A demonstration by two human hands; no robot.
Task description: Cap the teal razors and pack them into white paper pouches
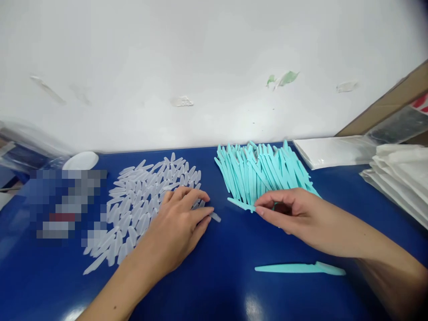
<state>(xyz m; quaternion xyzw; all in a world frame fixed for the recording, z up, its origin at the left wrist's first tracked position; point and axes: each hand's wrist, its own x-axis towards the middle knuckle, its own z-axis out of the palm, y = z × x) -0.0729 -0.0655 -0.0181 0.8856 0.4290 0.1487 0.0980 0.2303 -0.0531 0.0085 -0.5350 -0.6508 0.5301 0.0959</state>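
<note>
You pinch a turquoise eyebrow razor [240, 204] in your right hand [256, 209] above the blue table [220, 285].
Loose translucent blade caps [143, 200] spread at left, turquoise razors [264, 171] heap at far right, and one spare razor [294, 268] lies near you; white plastic sleeves [401, 174] stack at right. Your left hand [210, 214] bends over the pile's right edge, thumb and forefinger closed on a single cap [216, 217].
</note>
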